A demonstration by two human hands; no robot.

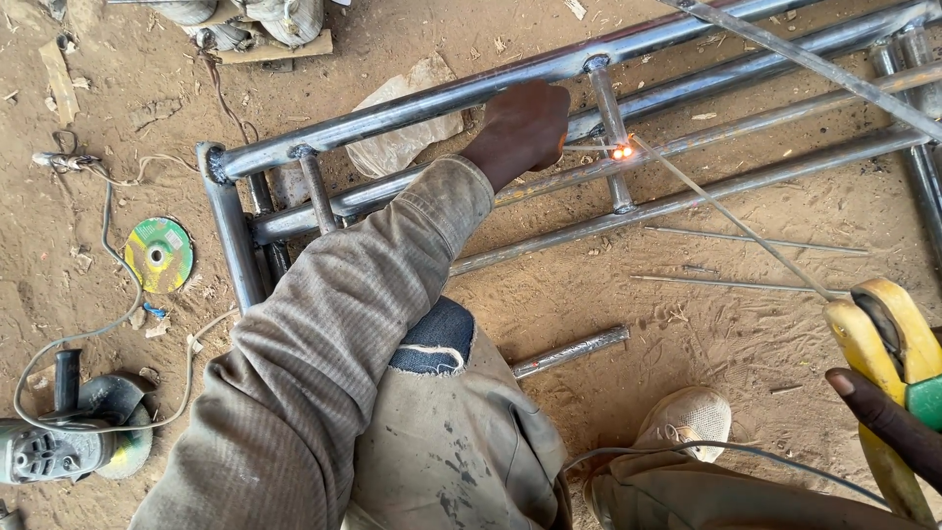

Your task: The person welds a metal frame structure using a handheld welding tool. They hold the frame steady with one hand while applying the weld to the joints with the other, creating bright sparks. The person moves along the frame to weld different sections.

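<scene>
My left hand (522, 128) reaches out over a grey steel tube frame (412, 106) lying on the sandy ground, with fingers closed on a thin rod close to an upright post (610, 118). My right hand (888, 417) grips a yellow electrode holder (883, 344) at the right edge. A long welding rod (731, 218) runs from the holder up to the joint, where a small orange glow (621, 152) burns beside the post.
An angle grinder (69, 437) with its cable lies at the lower left. Near it are a green cutting disc (157, 254), a short pipe piece (571, 351), loose thin rods (756, 240), a plastic bag (407, 118) and my shoe (687, 417).
</scene>
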